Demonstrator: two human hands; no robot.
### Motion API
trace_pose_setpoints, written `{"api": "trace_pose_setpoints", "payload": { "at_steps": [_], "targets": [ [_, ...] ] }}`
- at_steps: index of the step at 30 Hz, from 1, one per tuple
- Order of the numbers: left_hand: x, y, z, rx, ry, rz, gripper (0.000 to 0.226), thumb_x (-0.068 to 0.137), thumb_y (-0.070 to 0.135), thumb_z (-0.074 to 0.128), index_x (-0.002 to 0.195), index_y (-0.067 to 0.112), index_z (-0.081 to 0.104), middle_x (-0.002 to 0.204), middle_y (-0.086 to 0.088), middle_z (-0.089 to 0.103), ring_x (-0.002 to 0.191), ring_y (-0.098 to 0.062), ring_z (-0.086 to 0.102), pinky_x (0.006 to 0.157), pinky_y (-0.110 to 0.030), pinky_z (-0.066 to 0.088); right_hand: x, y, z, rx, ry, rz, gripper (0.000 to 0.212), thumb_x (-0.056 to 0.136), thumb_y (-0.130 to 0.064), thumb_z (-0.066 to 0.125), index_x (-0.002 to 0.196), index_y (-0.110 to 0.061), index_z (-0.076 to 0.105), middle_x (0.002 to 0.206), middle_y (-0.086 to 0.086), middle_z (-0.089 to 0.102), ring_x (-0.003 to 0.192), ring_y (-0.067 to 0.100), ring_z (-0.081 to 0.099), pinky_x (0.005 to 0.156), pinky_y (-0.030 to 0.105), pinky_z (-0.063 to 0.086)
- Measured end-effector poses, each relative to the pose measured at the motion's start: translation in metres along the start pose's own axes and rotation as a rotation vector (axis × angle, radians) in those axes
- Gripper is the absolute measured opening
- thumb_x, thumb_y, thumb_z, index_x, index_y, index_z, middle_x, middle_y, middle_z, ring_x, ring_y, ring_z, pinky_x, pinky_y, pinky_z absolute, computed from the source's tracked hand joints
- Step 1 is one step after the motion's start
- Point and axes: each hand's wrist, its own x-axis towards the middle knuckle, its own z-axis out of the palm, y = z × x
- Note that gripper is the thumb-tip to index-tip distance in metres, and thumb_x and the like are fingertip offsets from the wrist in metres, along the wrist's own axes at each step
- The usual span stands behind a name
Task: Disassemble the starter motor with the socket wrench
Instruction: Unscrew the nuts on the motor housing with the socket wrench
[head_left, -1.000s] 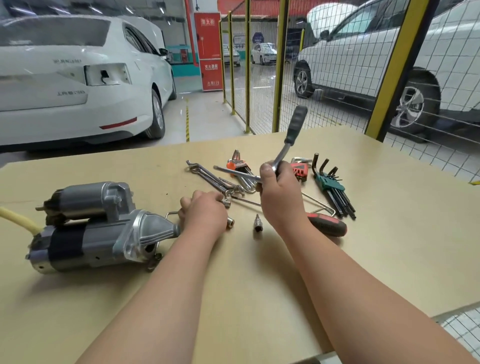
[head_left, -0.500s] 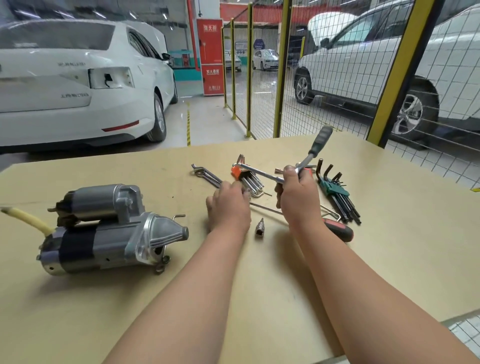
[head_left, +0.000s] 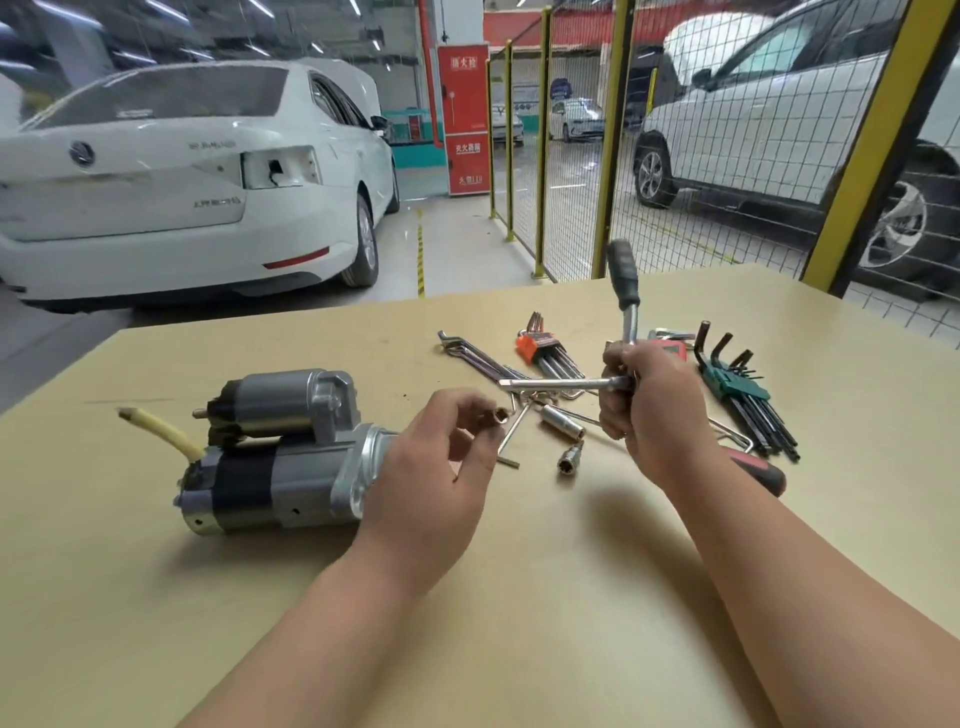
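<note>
Starter motor on its side at the left of the bench, nose end toward the middle and partly hidden behind the left grip; no bolt worked on yet, by the look of it. Right grip clenched round the socket wrench at its head, black handle standing up and away, extension bar jutting level to the left. Left grip pinching a small socket between thumb and fingertips, one open end showing, near the bar's tip and not on it.

Likely step: fitting socket to bar. Hold the bar steady and bring the socket to it. Turn the square hole toward the tip, line up the flats, push straight until seated, then tug to check. Try the size on a motor bolt before leaning on it, given the risk of rounding the head with a loose fit. Steady the motor with the free grip when turning; round body, apt to roll.

Bench pale tan and smooth. Beyond its far edge, a white car at far left, a yellow-framed mesh fence at far right with a second car behind, a red cabinet between. Around the right grip, a red-and-black screwdriver, green hex keys, orange hex keys, spanners, then a long socket and a short socket loose between the two grips
</note>
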Motion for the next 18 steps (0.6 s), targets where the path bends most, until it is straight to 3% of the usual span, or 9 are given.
{"api": "trace_pose_setpoints", "payload": {
  "at_steps": [4,9,12,18],
  "targets": [
    [-0.006,0.0,-0.009,0.04,0.008,0.037,0.018,0.09,0.021,0.059,0.097,0.036,0.051,0.083,0.019,0.059,0.076,0.001,0.055,0.066,-0.006,0.039,-0.008,-0.002,0.007,0.045,-0.109,0.047,0.008,0.07,-0.019,0.04,0.069,-0.013,0.045,0.046,0.001,0.027,0.034,0.013,0.02,0.039,0.019,0.016],
    [-0.007,-0.001,-0.009,0.01,0.023,-0.011,0.008,0.09,0.036,0.051,0.093,0.042,0.048,0.091,0.029,0.056,0.074,-0.006,0.059,0.064,-0.011,0.041,-0.014,-0.004,0.009,0.056,-0.185,0.062,0.01,0.071,-0.019,0.038,0.069,-0.012,0.045,0.045,0.003,0.025,0.035,0.013,0.018,0.039,0.018,0.019],
    [-0.008,-0.001,-0.008,0.033,0.014,-0.019,0.01,0.09,0.035,0.053,0.092,0.043,0.048,0.091,0.029,0.057,0.073,-0.005,0.059,0.063,-0.007,0.038,-0.015,-0.005,0.01,0.076,-0.225,0.082,0.009,0.071,-0.018,0.038,0.068,-0.013,0.045,0.042,0.002,0.026,0.034,0.013,0.018,0.039,0.018,0.017],
    [-0.009,0.0,-0.005,0.018,0.036,-0.021,0.018,0.09,0.024,0.057,0.09,0.039,0.047,0.081,0.019,0.059,0.072,0.001,0.056,0.063,-0.007,0.038,-0.014,-0.004,0.009,0.066,-0.171,0.045,0.015,0.08,-0.015,0.034,0.07,-0.013,0.045,0.043,0.0,0.025,0.034,0.012,0.019,0.039,0.019,0.017]
  ]
}}
